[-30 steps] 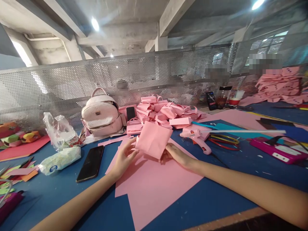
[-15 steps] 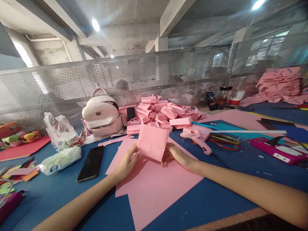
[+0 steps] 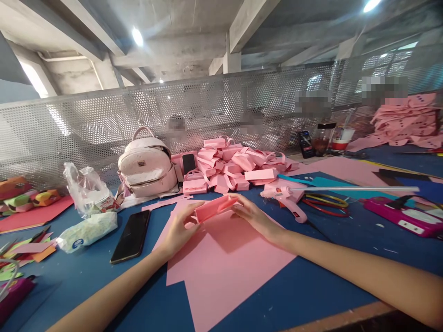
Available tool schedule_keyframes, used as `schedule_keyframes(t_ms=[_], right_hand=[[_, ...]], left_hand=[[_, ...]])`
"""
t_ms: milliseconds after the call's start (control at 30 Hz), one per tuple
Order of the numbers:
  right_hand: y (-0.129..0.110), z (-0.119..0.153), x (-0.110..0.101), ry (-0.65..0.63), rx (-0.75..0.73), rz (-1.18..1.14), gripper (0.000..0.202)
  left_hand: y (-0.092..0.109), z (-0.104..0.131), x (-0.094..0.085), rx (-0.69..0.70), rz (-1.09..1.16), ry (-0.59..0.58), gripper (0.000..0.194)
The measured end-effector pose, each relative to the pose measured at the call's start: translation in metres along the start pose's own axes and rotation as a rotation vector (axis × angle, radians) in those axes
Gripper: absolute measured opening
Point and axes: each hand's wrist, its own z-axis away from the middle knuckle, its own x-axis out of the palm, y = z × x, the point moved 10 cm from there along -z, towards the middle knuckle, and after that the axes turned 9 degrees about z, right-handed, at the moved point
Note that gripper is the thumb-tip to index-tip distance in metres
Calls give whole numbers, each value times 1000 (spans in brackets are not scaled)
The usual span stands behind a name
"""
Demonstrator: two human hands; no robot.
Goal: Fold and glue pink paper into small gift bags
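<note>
A small folded pink paper piece (image 3: pixel 213 209) is held between my two hands above the table, turned so its narrow edge faces me. My left hand (image 3: pixel 180 227) grips its left end, thumb in front and fingers behind. At the right end, my right hand (image 3: pixel 254 216) pinches it with thumb and fingertips. Beneath both hands lie large flat pink sheets (image 3: pixel 228 272), overlapping at an angle. Behind them rises a heap of folded pink paper pieces (image 3: pixel 238 161), some with strap-like loops. A pink hot glue gun (image 3: pixel 285 200) with a long glue stick rests right of my right hand.
Left of the sheets lie a black phone (image 3: pixel 131 236), a tissue pack (image 3: pixel 88 231) and a plastic bag (image 3: pixel 88 189). A pale backpack (image 3: pixel 147 163) stands against the perforated metal screen (image 3: pixel 207 106). At right are a magenta power strip (image 3: pixel 404 219) and coiled cords (image 3: pixel 327 203).
The folded pink paper has tipped from showing its broad square face to showing its narrow edge. Both hands have turned with it and stay at its ends.
</note>
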Motion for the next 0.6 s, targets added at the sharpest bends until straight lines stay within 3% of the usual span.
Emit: schedule_keyframes(t_ms=[200, 333, 600], right_hand=[[-10, 0, -2, -6, -131, 71, 69], [-7, -1, 5, -54, -190, 83, 56], [-15, 4, 13, -72, -188, 37, 35]], left_hand=[[1, 0, 10, 54, -11, -187, 50], [-5, 3, 15, 65, -3, -271, 64], [2, 13, 29, 68, -24, -325, 114]])
